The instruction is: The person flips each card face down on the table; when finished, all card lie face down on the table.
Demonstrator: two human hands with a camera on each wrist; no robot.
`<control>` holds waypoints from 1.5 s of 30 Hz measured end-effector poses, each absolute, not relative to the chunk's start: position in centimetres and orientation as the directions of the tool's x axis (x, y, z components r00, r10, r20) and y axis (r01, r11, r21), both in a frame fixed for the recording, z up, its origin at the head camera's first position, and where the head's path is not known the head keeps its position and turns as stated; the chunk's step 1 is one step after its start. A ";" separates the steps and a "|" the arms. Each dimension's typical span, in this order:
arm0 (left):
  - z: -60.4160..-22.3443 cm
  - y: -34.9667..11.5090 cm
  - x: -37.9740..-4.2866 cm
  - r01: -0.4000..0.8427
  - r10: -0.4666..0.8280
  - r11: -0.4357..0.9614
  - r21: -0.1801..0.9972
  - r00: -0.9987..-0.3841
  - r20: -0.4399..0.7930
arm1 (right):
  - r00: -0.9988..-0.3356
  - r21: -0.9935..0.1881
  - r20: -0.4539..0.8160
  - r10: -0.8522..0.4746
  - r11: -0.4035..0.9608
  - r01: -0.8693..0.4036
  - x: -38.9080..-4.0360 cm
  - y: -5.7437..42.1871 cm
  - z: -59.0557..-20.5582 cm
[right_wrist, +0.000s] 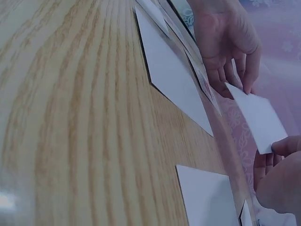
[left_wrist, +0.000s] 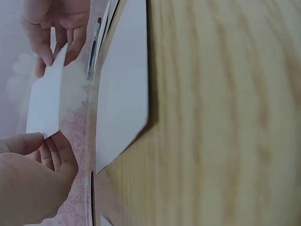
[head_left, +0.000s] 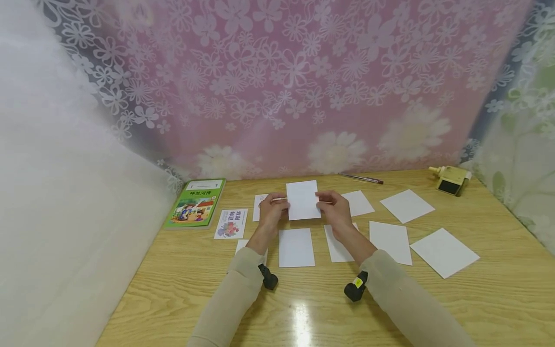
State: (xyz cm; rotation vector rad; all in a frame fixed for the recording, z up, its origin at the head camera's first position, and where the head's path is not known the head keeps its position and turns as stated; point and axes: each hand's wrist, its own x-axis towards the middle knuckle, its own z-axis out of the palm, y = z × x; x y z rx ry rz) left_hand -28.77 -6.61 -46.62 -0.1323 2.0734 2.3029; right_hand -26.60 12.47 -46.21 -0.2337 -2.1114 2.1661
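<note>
Both hands hold up one blank white card (head_left: 303, 200) above the far middle of the table. The left hand (head_left: 273, 211) pinches its left edge between thumb and fingers. On the opposite edge, the right hand (head_left: 337, 211) pinches it the same way. In the left wrist view the card (left_wrist: 46, 101) is tilted, with a thumb on its near face and fingers behind. Below it a white card (head_left: 297, 247) lies flat on the table. Another card (head_left: 340, 243) is partly covered by the right hand and wrist, and one (head_left: 243, 246) by the left forearm.
More white cards (head_left: 444, 253) lie spread to the right. A card printed with flowers (head_left: 231, 224) lies at left beside a green picture book (head_left: 195, 204). A pen (head_left: 361, 179) and a yellow object with a dark panel (head_left: 451, 180) sit along the back, before a flowered curtain (head_left: 299, 86).
</note>
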 end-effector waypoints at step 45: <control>-45.0 -6.9 -27.6 -0.294 0.069 -0.018 0.956 -0.954 -0.292 | -0.988 -0.919 -0.108 0.106 0.370 0.140 -28.2 13.1 -45.9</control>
